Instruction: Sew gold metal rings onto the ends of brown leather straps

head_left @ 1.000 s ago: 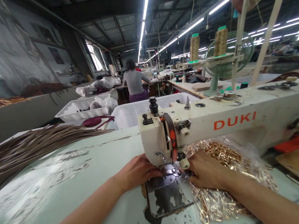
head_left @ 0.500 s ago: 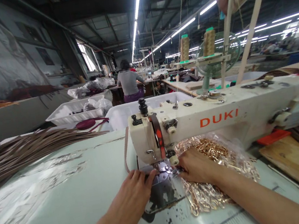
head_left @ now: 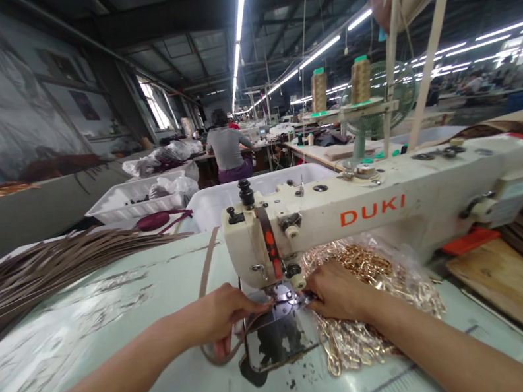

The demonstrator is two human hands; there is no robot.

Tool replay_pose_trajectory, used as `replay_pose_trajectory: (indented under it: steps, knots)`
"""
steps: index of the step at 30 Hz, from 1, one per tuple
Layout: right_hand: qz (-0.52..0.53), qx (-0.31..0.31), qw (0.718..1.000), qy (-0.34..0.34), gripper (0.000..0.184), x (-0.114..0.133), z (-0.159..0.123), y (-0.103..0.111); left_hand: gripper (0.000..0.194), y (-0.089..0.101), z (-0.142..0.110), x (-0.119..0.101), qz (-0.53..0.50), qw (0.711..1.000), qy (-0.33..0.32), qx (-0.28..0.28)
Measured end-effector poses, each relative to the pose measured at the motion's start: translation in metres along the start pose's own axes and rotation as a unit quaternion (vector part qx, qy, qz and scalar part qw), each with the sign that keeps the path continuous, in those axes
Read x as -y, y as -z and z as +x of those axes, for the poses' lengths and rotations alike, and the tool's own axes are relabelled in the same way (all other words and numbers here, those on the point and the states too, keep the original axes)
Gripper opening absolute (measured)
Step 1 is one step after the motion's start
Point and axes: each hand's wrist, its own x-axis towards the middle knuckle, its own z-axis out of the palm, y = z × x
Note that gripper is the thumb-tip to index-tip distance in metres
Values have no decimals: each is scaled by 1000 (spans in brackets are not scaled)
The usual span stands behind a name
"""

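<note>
A cream DUKI sewing machine (head_left: 374, 207) stands on a pale green table (head_left: 113, 328). My left hand (head_left: 218, 313) lies left of the needle plate (head_left: 278, 340) with fingers pinched on a thin brown strap (head_left: 207, 265) that runs back past the machine head and loops under my hand. My right hand (head_left: 335, 291) is closed at the presser foot, pressing the strap's end there. It rests on a clear bag of gold metal clasps (head_left: 371, 311) lying under the machine arm.
A fan of brown straps (head_left: 29, 275) lies at the left. White plastic bins (head_left: 142, 199) stand behind the table. Wooden boards (head_left: 522, 286) and more straps sit at the right. Thread cones (head_left: 360, 79) and a green fan (head_left: 379, 106) rise behind. A person (head_left: 227, 148) sits far ahead.
My left hand has slid left and toward me, now pinching the brown strap, which trails out behind the machine head. My right hand stays at the presser foot.
</note>
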Motion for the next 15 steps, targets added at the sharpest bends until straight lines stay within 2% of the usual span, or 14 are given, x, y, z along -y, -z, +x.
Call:
replay_pose_trajectory:
  steps: [2, 4, 7, 9, 12, 15]
  knots:
    - [2, 3, 1000, -2, 24, 0, 0, 0, 55, 5, -1, 3, -50, 997, 20, 58]
    - [5, 5, 1000, -3, 23, -1, 0, -1, 61, 4, -3, 3, -55, 996, 24, 72]
    - [12, 4, 1000, -2, 22, -1, 0, -1, 69, -8, -8, 1, 46, 998, -28, -20]
    - [16, 1, 1000, -1, 22, -1, 0, -1, 88, -21, -11, 1, 109, 990, -52, -78]
    - [22, -3, 1000, 1, 22, -1, -1, 0, 107, -42, -12, -4, 153, 984, -36, -84]
    - [26, -5, 1000, 2, 22, -2, -1, -1, 110, -68, -6, -19, 174, 982, -22, -70]
